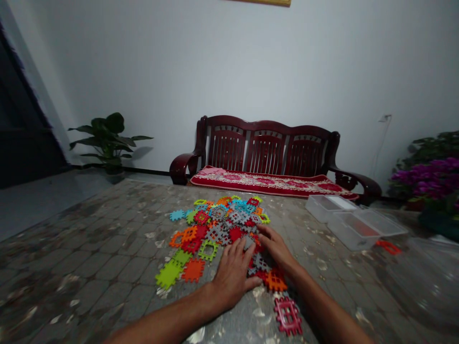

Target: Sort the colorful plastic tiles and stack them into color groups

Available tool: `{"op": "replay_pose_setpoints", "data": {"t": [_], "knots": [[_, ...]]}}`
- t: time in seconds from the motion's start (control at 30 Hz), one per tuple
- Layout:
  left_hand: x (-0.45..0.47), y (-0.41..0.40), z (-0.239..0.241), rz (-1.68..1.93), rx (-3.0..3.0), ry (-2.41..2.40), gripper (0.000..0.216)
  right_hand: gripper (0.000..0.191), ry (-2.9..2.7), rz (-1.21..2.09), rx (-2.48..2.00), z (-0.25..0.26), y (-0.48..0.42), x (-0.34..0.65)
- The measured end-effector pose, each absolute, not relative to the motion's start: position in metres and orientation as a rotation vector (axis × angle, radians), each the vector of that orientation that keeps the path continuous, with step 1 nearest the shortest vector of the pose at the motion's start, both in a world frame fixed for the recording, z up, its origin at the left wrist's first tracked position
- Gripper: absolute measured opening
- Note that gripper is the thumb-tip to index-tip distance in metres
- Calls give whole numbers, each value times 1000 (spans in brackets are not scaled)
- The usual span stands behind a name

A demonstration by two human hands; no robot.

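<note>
A heap of flat plastic interlocking tiles (215, 231) with toothed edges lies on the table in grey, red, orange, green and blue. My left hand (233, 270) rests at the near side of the heap, fingers stretched over grey tiles and thumb pointing right. My right hand (276, 246) is at the heap's right side, its fingers apart and reaching over red and grey tiles. Between the hands sits a grey tile (260, 263). An orange tile (275, 280) lies below the right hand, and a dark red window-shaped tile (288, 315) lies apart, nearer me.
The table (118, 258) has a patterned grey cover. On the right stand clear plastic boxes (353, 231), a red piece (388, 247) and a clear plastic container (426, 277). Beyond are a wooden bench (267, 143), a potted plant (111, 138) and purple flowers (428, 177).
</note>
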State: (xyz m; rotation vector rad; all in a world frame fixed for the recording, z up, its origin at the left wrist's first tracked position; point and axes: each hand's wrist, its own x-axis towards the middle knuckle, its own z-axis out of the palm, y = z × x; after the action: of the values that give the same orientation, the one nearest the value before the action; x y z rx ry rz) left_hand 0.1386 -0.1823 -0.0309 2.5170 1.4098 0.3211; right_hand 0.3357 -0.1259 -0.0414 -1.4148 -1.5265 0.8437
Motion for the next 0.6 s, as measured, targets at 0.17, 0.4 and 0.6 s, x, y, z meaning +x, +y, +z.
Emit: {"op": "replay_pose_setpoints", "data": {"t": [0.17, 0.4, 0.6], "knots": [[134, -188, -33, 332, 2497, 1349, 96, 55, -1622, 585, -1623, -37, -128, 355], [147, -188, -41, 370, 2459, 1289, 116, 48, -1971, 296, -1851, -43, -154, 351], [158, -180, -47, 385, 2489, 1394, 106, 45, -1963, 209, -1862, -39, -157, 325]]}}
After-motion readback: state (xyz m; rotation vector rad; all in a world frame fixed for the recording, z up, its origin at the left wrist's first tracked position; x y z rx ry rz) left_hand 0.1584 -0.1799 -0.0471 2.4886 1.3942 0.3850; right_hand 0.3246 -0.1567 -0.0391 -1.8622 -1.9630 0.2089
